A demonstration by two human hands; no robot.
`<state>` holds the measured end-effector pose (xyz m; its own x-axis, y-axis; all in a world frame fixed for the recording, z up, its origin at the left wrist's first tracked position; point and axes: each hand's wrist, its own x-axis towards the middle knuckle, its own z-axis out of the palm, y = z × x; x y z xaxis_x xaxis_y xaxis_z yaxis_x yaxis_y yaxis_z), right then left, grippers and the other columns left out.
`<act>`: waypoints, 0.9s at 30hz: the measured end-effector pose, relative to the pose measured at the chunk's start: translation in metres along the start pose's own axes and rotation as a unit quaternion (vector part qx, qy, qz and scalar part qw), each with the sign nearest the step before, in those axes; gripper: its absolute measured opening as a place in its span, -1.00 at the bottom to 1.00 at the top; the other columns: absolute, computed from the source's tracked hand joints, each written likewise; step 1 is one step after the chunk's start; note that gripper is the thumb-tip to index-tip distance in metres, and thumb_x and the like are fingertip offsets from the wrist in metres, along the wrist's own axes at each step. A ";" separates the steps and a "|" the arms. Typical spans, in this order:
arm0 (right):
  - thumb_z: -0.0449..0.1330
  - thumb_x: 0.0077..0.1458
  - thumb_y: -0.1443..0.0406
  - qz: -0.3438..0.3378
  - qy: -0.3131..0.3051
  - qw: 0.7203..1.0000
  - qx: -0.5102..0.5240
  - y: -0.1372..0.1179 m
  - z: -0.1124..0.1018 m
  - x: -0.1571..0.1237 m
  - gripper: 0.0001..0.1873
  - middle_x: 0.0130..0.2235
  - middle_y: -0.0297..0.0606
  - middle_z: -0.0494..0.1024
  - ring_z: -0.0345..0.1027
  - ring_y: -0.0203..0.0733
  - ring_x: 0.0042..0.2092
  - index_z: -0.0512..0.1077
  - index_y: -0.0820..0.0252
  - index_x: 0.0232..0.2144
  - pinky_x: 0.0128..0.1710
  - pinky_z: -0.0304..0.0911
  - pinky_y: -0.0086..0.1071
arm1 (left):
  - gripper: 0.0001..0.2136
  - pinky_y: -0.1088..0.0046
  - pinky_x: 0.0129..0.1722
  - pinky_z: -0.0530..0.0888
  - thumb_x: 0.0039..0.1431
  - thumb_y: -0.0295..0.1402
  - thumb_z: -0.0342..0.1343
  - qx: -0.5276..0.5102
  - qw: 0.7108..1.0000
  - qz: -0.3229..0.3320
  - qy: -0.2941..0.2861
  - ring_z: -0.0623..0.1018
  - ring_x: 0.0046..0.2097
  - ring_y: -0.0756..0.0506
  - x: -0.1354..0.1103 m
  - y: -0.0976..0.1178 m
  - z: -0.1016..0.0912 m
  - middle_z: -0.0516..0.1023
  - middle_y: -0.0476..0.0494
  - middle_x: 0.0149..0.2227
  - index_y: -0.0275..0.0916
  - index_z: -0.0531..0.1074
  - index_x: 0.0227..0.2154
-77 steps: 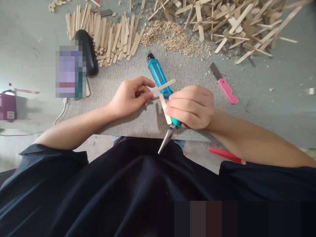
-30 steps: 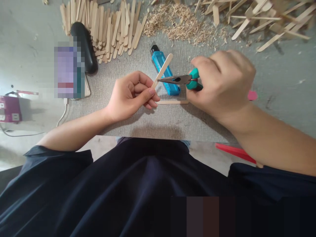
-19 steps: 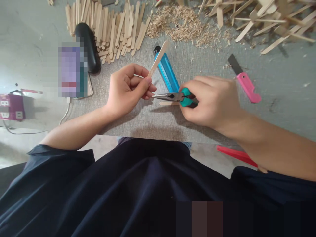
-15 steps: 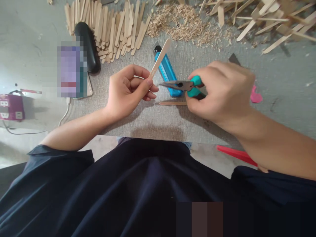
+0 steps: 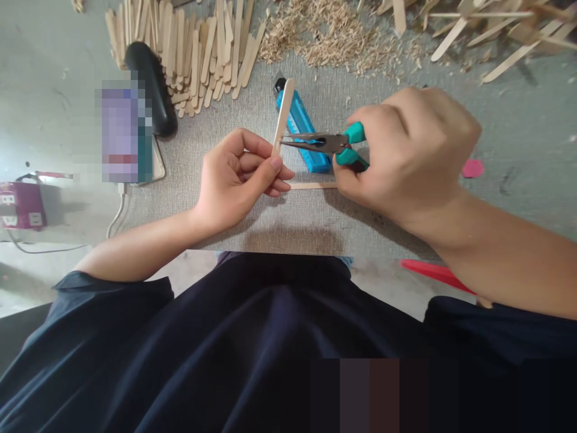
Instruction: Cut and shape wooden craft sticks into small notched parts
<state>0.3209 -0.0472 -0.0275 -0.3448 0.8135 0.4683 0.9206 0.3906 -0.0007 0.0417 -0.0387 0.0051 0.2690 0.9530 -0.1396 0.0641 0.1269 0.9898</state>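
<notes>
Between thumb and fingers, my left hand (image 5: 241, 168) pinches the lower end of a wooden craft stick (image 5: 284, 108), which points up and slightly right. My right hand (image 5: 406, 156) is wrapped round the green handles of long-nose pliers (image 5: 324, 143). The pliers' jaws are parted a little, and their tips reach the stick's edge just above my left thumb. Behind the pliers lies a blue utility knife (image 5: 303, 126) on the table. Another craft stick (image 5: 313, 186) rests flat below them, its right end hidden by my right hand.
A pile of craft sticks (image 5: 202, 54) lies at the back left, beside a black case (image 5: 151, 90) and a blurred phone (image 5: 119, 135). Wood shavings (image 5: 329, 33) cover the back middle. Joined sticks (image 5: 509, 60) stand at the back right. A pink scrap (image 5: 472, 168) lies right.
The pliers have moved left, their jaws have parted, and the tips have come to the craft stick. In my left hand, the stick has turned more upright.
</notes>
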 end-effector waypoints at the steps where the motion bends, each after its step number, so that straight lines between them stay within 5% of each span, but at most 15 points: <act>1: 0.10 0.38 0.03 0.002 -0.004 1.000 -0.011 -0.001 0.000 0.000 -0.61 -0.19 -0.10 0.54 0.57 0.12 -0.18 0.60 0.11 -0.09 -0.27 0.22 -0.13 | -0.73 0.54 -0.36 0.73 0.49 -0.29 0.47 0.000 1.000 0.002 0.004 0.81 -0.36 -0.02 0.000 -0.001 0.000 0.80 -0.03 -0.34 -0.18 0.45 -0.19; 12: -0.01 0.47 0.05 0.027 -0.037 0.998 -0.045 -0.013 -0.004 -0.002 -0.55 -0.26 -0.10 0.50 0.52 0.04 -0.24 0.58 0.17 -0.16 -0.29 0.10 -0.19 | -0.72 0.50 -0.41 0.70 0.45 -0.27 0.49 0.040 0.996 0.078 0.007 0.75 -0.43 -0.02 0.000 -0.016 -0.002 0.71 0.06 -0.41 -0.15 0.46 -0.21; 18: 0.02 0.43 0.05 0.016 -0.066 0.997 -0.034 -0.011 -0.010 -0.002 -0.63 -0.28 -0.14 0.50 0.52 0.01 -0.24 0.50 0.12 -0.21 -0.29 0.06 -0.21 | -0.50 0.47 -0.41 0.68 0.43 0.15 0.47 0.031 0.996 0.069 -0.037 0.76 -0.41 -0.04 0.011 -0.015 -0.007 0.73 -0.04 -0.38 -0.16 0.48 -0.29; 22: 0.05 0.40 0.09 -0.011 -0.091 0.996 -0.014 -0.012 -0.014 -0.001 -0.68 -0.27 -0.15 0.51 0.48 -0.01 -0.24 0.53 0.10 -0.17 -0.30 0.07 -0.21 | -0.30 0.52 -0.69 0.23 0.45 0.44 0.22 0.004 0.999 0.044 -0.032 0.38 -0.66 0.08 0.032 -0.020 -0.016 0.47 0.06 -0.59 -0.14 0.43 -0.42; 27: 0.11 0.30 0.16 -0.043 -0.107 0.992 -0.044 -0.015 -0.017 0.000 -0.80 -0.33 -0.19 0.46 0.39 -0.09 -0.31 0.50 0.07 -0.25 -0.35 0.02 -0.22 | -0.33 0.46 -0.54 0.08 0.48 0.11 0.42 0.066 0.993 0.053 -0.077 0.22 -0.55 0.12 0.045 -0.021 -0.026 0.24 0.08 -0.63 -0.15 0.28 -0.60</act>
<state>0.3099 -0.0604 -0.0121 -0.4456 0.8553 0.2644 0.8950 0.4318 0.1119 0.0272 0.0086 -0.0213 0.4245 0.9042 -0.0473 0.1509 -0.0192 0.9884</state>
